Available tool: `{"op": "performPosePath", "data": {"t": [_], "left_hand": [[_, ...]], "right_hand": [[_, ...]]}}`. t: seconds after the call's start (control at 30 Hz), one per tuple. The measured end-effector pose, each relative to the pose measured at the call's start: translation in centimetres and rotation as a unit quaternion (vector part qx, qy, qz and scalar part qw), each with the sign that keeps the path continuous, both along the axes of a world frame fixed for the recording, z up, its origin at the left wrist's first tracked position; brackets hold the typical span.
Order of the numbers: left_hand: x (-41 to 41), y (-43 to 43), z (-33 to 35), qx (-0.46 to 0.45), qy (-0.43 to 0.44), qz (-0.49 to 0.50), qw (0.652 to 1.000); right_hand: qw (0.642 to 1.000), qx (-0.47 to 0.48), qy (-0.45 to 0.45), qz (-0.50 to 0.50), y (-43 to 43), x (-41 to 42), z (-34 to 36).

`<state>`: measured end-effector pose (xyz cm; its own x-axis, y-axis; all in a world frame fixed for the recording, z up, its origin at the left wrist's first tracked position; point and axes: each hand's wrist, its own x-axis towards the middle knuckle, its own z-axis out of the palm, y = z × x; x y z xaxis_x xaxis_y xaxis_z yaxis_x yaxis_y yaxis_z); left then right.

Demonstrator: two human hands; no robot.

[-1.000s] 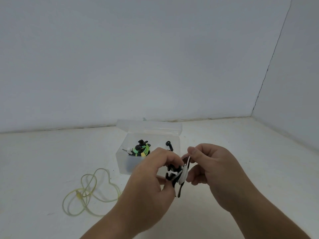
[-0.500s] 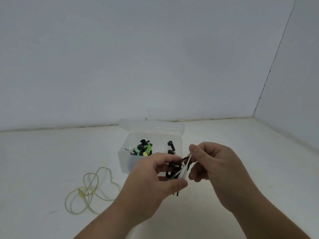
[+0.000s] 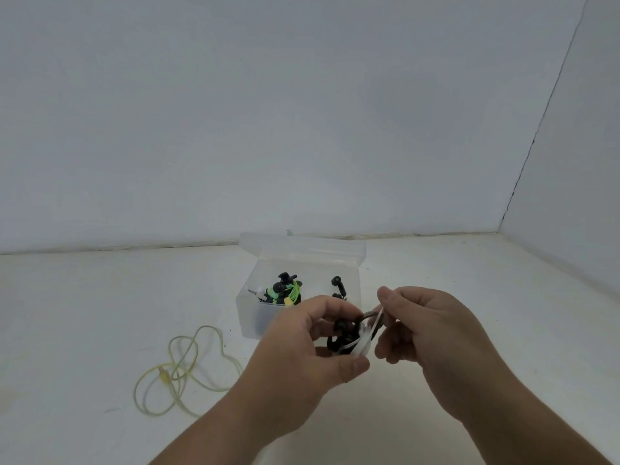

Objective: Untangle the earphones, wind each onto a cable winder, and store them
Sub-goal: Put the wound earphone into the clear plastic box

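Closest, two hands meet above the white worktop [image 3: 84, 313]. The left hand [image 3: 302, 350] curls fingers and thumb round black earphones [image 3: 342, 333] and a white cable winder [image 3: 364, 344]; the right hand [image 3: 432, 333] pinches the winder's white strip. Further left lies a loose yellow-green earphone cable [image 3: 188, 367]. Behind, towards the back edge, an open clear plastic box [image 3: 248, 317] holds green and black earphones [image 3: 285, 292].

You are working in a plain white booth-like corner, a staged recording setup rather than a lived-in room. The back wall [image 3: 295, 109] meets the side wall [image 3: 590, 169] at a dark seam [image 3: 536, 134], above a pale, scuffed surface [image 3: 84, 317] with a clear storage box [image 3: 249, 315] on it.
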<state>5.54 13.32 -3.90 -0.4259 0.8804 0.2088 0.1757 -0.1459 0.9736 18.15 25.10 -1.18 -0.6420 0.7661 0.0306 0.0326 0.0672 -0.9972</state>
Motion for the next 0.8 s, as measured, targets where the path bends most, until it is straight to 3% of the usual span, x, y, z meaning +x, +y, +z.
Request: {"op": "performPosePath", "data": {"t": [0.17, 0.4, 0.8], "left_hand": [[0.0, -0.4, 0.1, 0.008, 0.113, -0.027, 0.993], [0.6, -0.7, 0.6, -0.014, 0.333, 0.007, 0.943], [-0.4, -0.5, 0.2, -0.035, 0.415, 0.023, 0.909]], "right_hand": [[0.997, 0.012, -0.065, 0.042, 0.0, 0.0, -0.3], [0.981, 0.085, -0.165, 0.053, 0.2, 0.2, -0.5], [0.922, 0.283, -0.256, 0.066, 0.0, 0.1, -0.4]]}}
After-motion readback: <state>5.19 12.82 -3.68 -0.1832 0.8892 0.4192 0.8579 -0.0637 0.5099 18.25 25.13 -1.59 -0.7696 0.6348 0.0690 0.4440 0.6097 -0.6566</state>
